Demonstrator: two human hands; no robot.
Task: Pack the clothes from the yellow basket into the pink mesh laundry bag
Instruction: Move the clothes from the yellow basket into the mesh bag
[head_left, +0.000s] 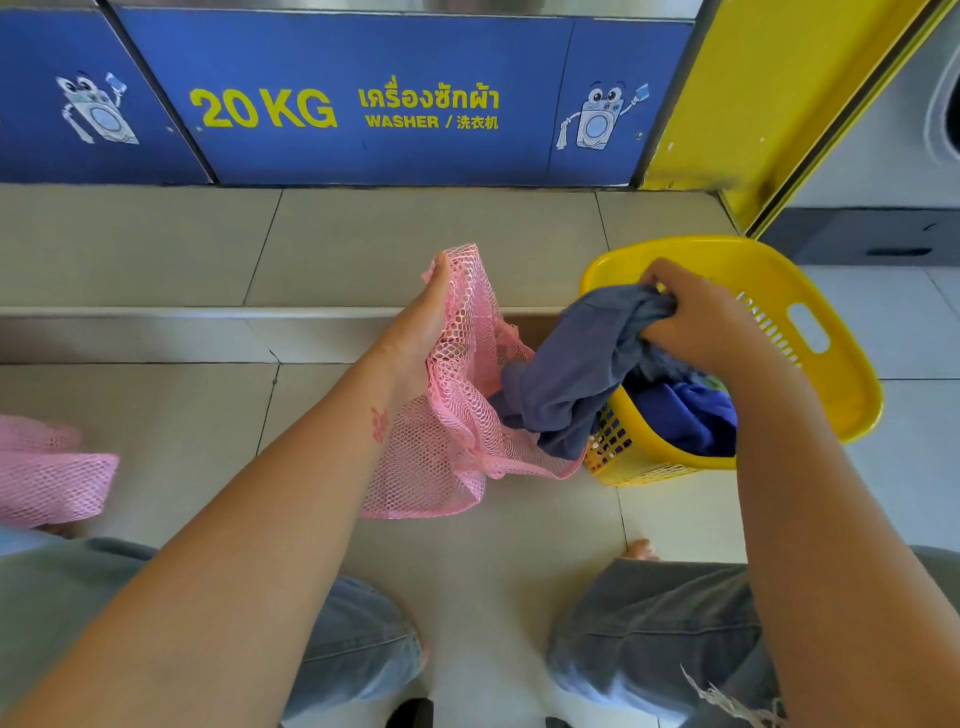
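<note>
My left hand (423, 322) grips the rim of the pink mesh laundry bag (447, 447) and holds its mouth up above the tiled floor. My right hand (691, 317) is closed on a grey-blue garment (571, 374), which hangs from the fist over the near rim of the yellow basket (826, 364) and drapes onto the bag's opening. The basket stands on the floor to the right of the bag. Inside it lie a dark blue cloth (691, 415) and a bit of green fabric, partly hidden by my right forearm.
A blue washer panel (343, 104) marked 20 KG runs along the back above a low tiled step (208, 312). A yellow panel (769, 93) stands behind the basket. A second pink mesh bag (47, 473) lies at the left edge. My knees in jeans (649, 639) are at the bottom.
</note>
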